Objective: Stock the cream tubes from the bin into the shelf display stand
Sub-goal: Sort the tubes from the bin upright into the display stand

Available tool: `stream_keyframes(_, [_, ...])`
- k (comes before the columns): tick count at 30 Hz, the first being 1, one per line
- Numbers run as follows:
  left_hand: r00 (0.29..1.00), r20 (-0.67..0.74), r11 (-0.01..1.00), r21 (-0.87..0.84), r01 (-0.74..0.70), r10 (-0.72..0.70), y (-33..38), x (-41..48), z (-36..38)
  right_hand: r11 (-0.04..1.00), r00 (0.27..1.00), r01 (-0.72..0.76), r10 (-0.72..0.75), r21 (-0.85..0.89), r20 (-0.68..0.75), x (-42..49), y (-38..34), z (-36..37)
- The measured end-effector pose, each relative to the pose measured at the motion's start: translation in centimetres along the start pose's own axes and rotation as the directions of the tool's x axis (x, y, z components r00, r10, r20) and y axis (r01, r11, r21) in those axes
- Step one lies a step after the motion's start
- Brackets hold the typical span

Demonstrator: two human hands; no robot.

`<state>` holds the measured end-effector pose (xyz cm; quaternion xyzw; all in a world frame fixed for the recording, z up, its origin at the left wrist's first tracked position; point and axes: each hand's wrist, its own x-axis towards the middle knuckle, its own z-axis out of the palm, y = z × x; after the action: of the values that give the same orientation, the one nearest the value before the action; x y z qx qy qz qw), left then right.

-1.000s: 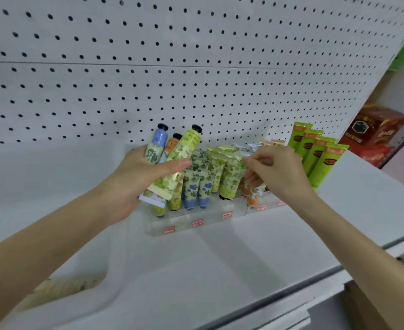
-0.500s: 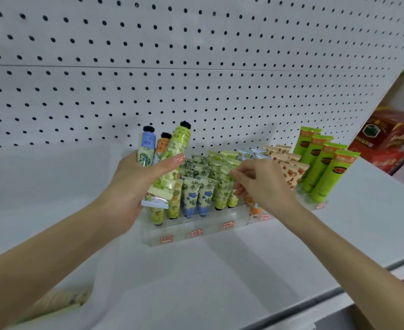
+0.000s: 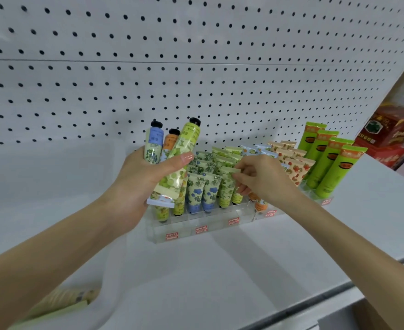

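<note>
- Cream tubes [image 3: 189, 141], three, caps up, sit gripped in my left hand [image 3: 143, 184] at the display stand's [image 3: 216, 223] left end.
- My right hand [image 3: 267, 182] pinches a green tube [image 3: 225, 188] standing in it.

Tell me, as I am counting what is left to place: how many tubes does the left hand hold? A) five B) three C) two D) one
B: the left hand grips a blue-labelled tube, an orange-labelled tube and a green-patterned tube, caps up. The right hand pinches a standing tube in the display stand.
</note>
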<state>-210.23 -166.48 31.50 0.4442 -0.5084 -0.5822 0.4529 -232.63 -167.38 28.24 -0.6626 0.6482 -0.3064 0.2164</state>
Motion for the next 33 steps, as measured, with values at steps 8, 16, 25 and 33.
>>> stream_keyframes(8, [1.000, 0.016, 1.000, 0.016, -0.001, 0.001, 0.0, -0.2, 0.0, 0.999, 1.000, 0.014, -0.015, -0.044, -0.012, -0.1, 0.0, 0.1])
stream_keyframes(16, [1.000, 0.024, 0.999, 0.053, -0.009, 0.008, -0.1, -0.1, 0.0, 1.000, 0.999, 0.004, -0.004, -0.025, -0.035, -0.9, -0.3, -1.3])
stream_keyframes(25, [0.991, 0.134, 0.983, 0.176, -0.055, 0.031, -0.2, -0.3, 0.3, 0.853, 1.000, -0.021, 0.024, 0.522, 0.000, -4.0, -3.6, -3.1])
stream_keyframes(33, [0.964, 0.258, 0.959, 0.254, -0.127, 0.060, 0.2, -1.2, 1.2, 0.605, 0.992, -0.123, 0.052, 0.787, 0.115, -5.6, -6.0, -0.7])
